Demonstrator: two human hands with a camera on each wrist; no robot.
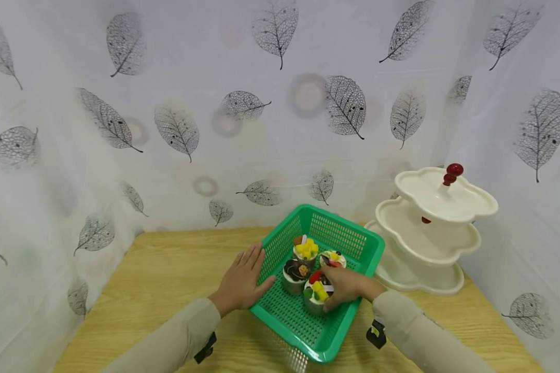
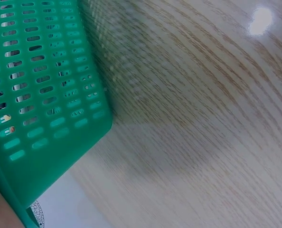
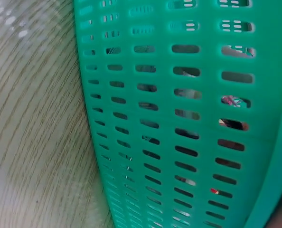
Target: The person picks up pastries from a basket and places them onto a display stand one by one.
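A green plastic basket [image 1: 377,254] with slotted walls stands on the table, holding several dessert cups. My right hand [image 1: 347,286] reaches inside and grips the front cup [image 1: 315,304], which is topped with red, yellow and green fruit. Around it are a chocolate-topped cup [image 1: 293,273], a yellow-fruit cup [image 1: 306,249] and a cream-topped cup [image 1: 329,255], partly covered by my fingers. With fingers straight, my left hand [image 1: 243,280] rests on the basket's left rim. Both wrist views mostly show the slotted outer basket wall [image 2: 51,95], with the cups showing only in bits through the slots.
A white three-tier stand [image 1: 427,230] with scalloped plates and a red knob [image 1: 455,170] is right of the basket, close to its back right corner. The wood-grain table [image 1: 168,280] ends at a white leaf-print curtain [image 1: 270,145] behind and along both sides.
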